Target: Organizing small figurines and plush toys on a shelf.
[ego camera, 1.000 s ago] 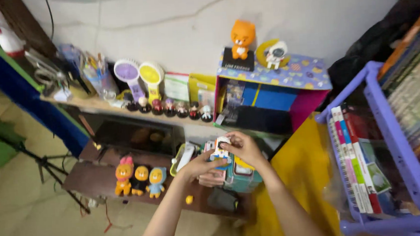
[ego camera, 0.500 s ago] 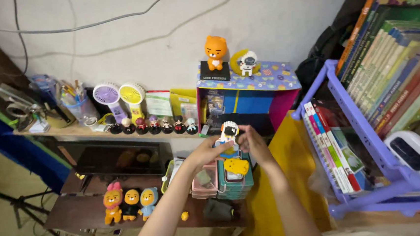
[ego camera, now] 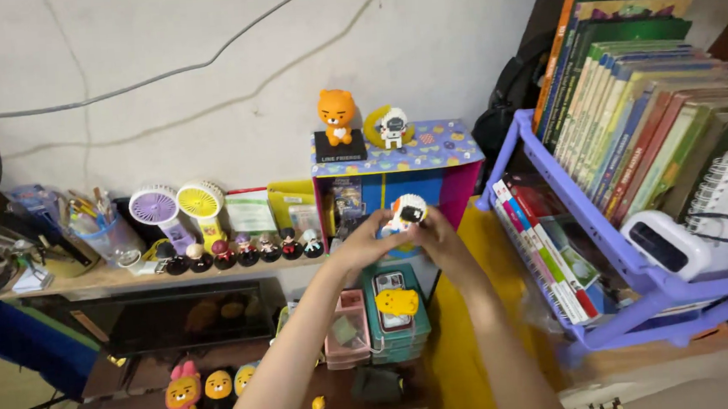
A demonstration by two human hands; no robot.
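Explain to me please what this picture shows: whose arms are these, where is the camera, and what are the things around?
The camera sits on a person's head and looks down, so the two arms are the person's own. The left hand and the right hand together hold a small white toy figure in front of a colourful box. On that box stand an orange bear figure and an astronaut figure. The wooden shelf carries two small fans and a row of tiny dolls. A purple rack at the right holds books.

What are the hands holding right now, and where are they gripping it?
A small white toy figure, held between both hands: left hand at its left side, right hand at its right and underside.
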